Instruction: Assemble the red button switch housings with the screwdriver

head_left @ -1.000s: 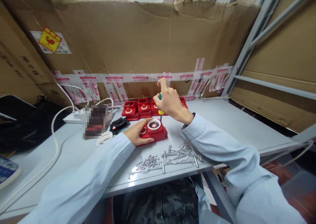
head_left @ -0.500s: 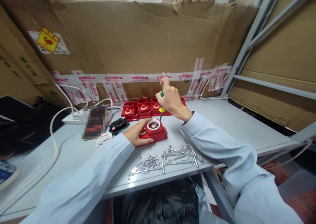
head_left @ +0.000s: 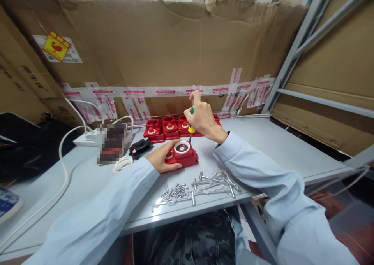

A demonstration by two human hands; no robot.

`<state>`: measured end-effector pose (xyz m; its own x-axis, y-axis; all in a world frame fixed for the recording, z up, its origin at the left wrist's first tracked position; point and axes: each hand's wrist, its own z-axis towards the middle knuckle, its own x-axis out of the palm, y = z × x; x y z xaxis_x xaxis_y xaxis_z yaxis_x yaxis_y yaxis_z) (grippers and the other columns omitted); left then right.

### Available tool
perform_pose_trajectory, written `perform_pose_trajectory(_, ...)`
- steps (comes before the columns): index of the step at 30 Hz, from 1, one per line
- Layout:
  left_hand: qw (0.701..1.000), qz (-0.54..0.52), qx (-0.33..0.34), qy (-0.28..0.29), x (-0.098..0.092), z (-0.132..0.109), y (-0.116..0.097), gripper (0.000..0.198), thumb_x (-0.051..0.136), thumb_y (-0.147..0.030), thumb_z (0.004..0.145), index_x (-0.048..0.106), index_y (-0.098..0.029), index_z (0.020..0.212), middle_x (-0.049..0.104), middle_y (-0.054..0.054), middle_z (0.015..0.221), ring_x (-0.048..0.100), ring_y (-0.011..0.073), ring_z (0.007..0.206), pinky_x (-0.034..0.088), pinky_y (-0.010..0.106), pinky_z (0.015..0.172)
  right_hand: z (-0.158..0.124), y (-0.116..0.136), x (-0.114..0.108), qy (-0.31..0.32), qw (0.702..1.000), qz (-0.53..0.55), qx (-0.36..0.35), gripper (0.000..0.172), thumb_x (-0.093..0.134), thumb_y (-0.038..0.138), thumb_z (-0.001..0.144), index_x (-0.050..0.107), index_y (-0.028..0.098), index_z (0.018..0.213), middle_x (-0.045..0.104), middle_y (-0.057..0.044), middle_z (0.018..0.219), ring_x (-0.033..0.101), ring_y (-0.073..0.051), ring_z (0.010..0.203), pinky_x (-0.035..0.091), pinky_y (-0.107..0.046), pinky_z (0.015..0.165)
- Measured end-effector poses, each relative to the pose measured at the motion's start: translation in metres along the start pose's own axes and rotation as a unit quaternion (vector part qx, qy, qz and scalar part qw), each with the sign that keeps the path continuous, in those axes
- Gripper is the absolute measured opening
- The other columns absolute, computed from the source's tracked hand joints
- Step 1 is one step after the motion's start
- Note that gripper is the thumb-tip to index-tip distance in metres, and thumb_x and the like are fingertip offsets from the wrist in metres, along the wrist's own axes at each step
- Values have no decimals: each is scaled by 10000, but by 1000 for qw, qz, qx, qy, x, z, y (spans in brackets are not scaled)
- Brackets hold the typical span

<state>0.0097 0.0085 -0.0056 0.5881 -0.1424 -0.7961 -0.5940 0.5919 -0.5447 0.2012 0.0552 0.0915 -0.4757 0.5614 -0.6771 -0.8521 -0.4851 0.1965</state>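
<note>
My left hand [head_left: 164, 157] grips the left end of a red housing [head_left: 189, 161] lying on the table, thumb along its front and fingers behind. A white ring [head_left: 182, 147] with a dark centre sits on top of the housing. In my right hand [head_left: 203, 117] is a screwdriver [head_left: 191, 128] with a green and yellow handle, held upright, its shaft pointing down at the housing's far right corner. Whether the tip sits on a screw is too small to tell. Small screws [head_left: 177, 192] and longer metal rods [head_left: 214, 182] lie in front of the housing.
Several red housings [head_left: 169, 127] stand in a row at the back. To the left are white rings [head_left: 123, 164], a black item [head_left: 140, 148], a blurred phone-like object [head_left: 112, 144] and a white power strip [head_left: 83, 140] with cables. A cardboard wall [head_left: 163, 47] closes off the back.
</note>
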Motion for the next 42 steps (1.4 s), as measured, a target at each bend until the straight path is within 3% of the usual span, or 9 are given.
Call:
perform_pose_trajectory(10, 1000, 0, 6, 3, 1, 0, 2, 747, 672, -467, 713, 357, -200, 1336, 573, 139, 1277, 602, 285, 1089, 508, 386, 875, 7, 17, -10, 45, 988, -149, 19, 284, 450, 246, 838, 544, 88, 1054, 685, -171, 792, 656, -279, 739, 434, -342, 621)
perform_pose_trajectory(14, 1000, -1, 15, 4, 2, 0, 7, 776, 671, -495, 712, 347, -187, 1345, 560, 157, 1300, 581, 305, 1131, 473, 416, 938, 17, 25, -18, 130, 979, -154, -34, 205, 491, 278, 840, 602, 106, 853, 680, -220, 863, 655, -310, 844, 458, -364, 661)
perform_pose_trajectory(21, 1000, -2, 26, 4, 0, 0, 13, 791, 685, -483, 703, 348, -209, 1364, 574, 143, 1283, 579, 309, 1130, 447, 431, 968, 35, 10, -39, 295, 938, -36, -180, 302, 579, 250, 823, 478, 176, 1098, 652, -79, 963, 589, -194, 772, 419, -305, 651)
perform_pose_trajectory(25, 999, -25, 27, 21, -4, 2, 14, 789, 699, -470, 695, 355, -211, 1356, 584, 131, 1273, 585, 298, 1122, 438, 417, 976, 39, 13, -58, 391, 900, -134, -137, 397, 633, 334, 822, 491, 177, 1159, 654, -73, 963, 586, -183, 721, 384, -284, 566)
perform_pose_trajectory(27, 999, -30, 23, 28, -5, 3, 16, 794, 704, -469, 688, 358, -200, 1351, 586, 133, 1272, 587, 293, 1119, 436, 409, 977, 37, 19, -61, 385, 892, -220, -87, 458, 663, 380, 798, 527, 131, 1159, 659, -117, 940, 611, -232, 757, 393, -307, 575)
perform_pose_trajectory(31, 999, -36, 14, 24, -6, 3, 18, 802, 710, -464, 677, 363, -192, 1348, 585, 135, 1274, 592, 299, 1116, 447, 411, 960, 32, 18, -50, 332, 904, -266, -50, 340, 588, 414, 852, 649, 89, 932, 660, -184, 879, 631, -316, 849, 416, -365, 635)
perform_pose_trajectory(36, 998, -48, 11, 29, -5, 3, 20, 799, 729, -433, 670, 360, -229, 1350, 581, 122, 1281, 585, 296, 1124, 436, 425, 967, 32, 7, -43, 271, 935, -148, -174, 264, 642, 303, 823, 577, 136, 1016, 646, -108, 867, 605, -234, 793, 408, -326, 652)
perform_pose_trajectory(39, 998, -50, 9, 33, -4, 2, 22, 817, 731, -433, 671, 347, -231, 1362, 576, 120, 1286, 573, 293, 1136, 435, 420, 968, 29, 11, -51, 313, 916, -51, -244, 330, 674, 218, 789, 507, 175, 1071, 608, -74, 1000, 559, -187, 838, 405, -298, 696)
perform_pose_trajectory(42, 998, -45, 19, 41, -7, 1, 22, 832, 718, -462, 682, 336, -219, 1380, 549, 128, 1316, 556, 292, 1163, 417, 421, 997, 27, 15, -58, 351, 904, -14, -245, 301, 648, 140, 781, 496, 186, 1037, 577, -59, 1047, 526, -172, 884, 403, -285, 726)
